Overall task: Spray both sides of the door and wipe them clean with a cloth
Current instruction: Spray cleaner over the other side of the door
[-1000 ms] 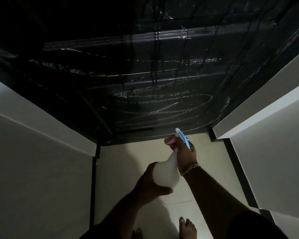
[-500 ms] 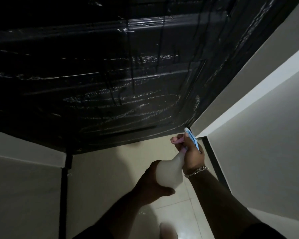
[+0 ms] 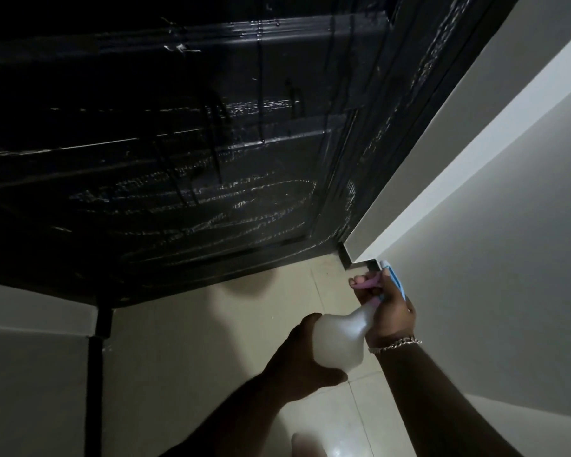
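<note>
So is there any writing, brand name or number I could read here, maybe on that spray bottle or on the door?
None can be read.
Spray bottle: its cloudy body shows no label or print on the side in view; the blue and pink spray head is plain too.
Door: only wet streaks and smears, no sign or number.
Walls and floor tiles: no text.

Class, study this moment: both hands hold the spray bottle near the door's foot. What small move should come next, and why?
Probably squeeze the trigger: the right hand grips the spray bottle head, the left hand cups its body, the nozzle faces the door, and no cloth is visible.
</note>
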